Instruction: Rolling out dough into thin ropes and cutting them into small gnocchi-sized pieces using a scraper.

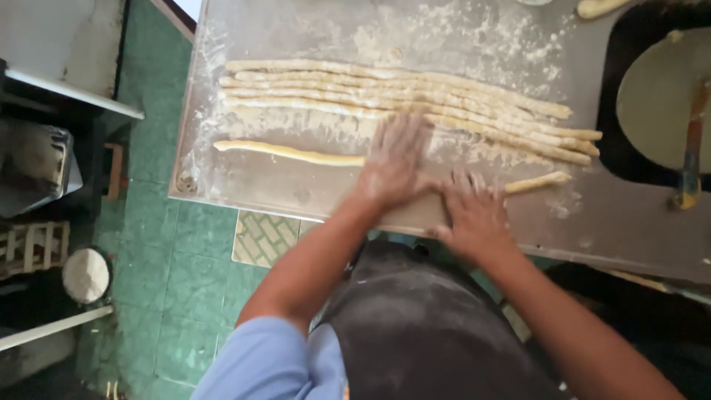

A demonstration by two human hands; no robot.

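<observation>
Both hands, left hand (394,159) and right hand (474,211), press flat and open on a dough rope (289,152). Several finished ropes (400,92) lie beyond on the floured tabletop (296,30); this one looks part-rolled

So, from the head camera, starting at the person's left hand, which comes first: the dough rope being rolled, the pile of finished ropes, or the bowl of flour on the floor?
1. Dough rope, under the left hand.
2. Pile of finished ropes, just beyond the fingers.
3. Bowl of flour, far left, down on the floor.
</observation>
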